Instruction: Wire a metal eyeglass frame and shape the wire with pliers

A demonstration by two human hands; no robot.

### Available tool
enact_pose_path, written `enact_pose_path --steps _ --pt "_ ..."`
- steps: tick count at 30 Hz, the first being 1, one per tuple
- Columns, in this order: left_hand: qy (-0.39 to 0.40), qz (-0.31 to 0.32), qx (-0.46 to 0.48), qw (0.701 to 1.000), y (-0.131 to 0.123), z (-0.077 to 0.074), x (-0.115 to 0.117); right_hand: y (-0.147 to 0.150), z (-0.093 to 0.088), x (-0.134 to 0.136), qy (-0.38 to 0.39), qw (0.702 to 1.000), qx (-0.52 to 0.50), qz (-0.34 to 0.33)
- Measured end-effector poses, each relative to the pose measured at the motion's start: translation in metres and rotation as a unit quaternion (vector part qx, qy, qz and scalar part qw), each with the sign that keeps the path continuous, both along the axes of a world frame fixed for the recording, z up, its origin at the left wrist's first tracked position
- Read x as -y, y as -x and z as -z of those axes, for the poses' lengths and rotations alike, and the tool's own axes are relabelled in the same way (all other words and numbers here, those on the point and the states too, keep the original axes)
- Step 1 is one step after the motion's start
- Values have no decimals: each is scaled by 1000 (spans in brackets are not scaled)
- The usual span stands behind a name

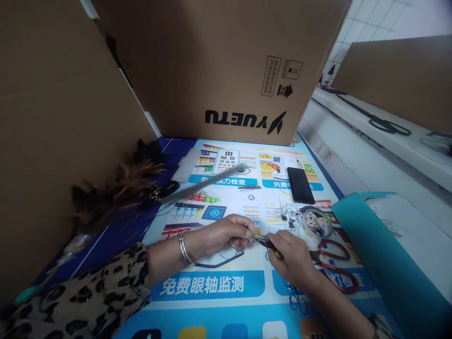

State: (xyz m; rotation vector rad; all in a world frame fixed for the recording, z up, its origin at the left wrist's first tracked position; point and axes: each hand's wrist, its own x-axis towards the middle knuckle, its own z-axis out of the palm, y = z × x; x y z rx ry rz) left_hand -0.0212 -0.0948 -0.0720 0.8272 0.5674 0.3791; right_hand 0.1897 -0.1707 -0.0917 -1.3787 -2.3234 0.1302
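Observation:
My left hand [235, 233] is closed, thumb and fingertips pinching a thin wire loop [237, 247] that curves below the fingers. My right hand [291, 256] wraps round a pair of pliers [262, 240] with black and yellow handles. Their metal jaws point left and meet the wire at my left fingertips; whether the jaws are fully closed is too small to tell. Beyond the hands lies a long bundle of thin straight wires [208, 183]. Several dark small rings [298, 301] lie below my right wrist. Red-handled scissors [344, 281] are partly hidden beside my right hand.
Tall cardboard walls [212, 61] stand behind and at left. A black phone [301, 185], a round tin with a cartoon face [317, 221] and tangled wire bits [282, 213] lie at right, near a teal box [374, 240]. Brown feathers [120, 183] lie at left.

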Motion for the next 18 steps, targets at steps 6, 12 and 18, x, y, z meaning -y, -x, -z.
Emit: enact_pose_path --steps 6,12,18 --pt "12 -8 -10 1000 0 4 1 1 2 1 -13 1000 8 5" --pt "13 -13 0 1000 -1 5 2 -1 5 1 -12 1000 -3 7" --pt "-38 1 22 999 -2 1 -2 1 1 -2 68 995 -60 33"
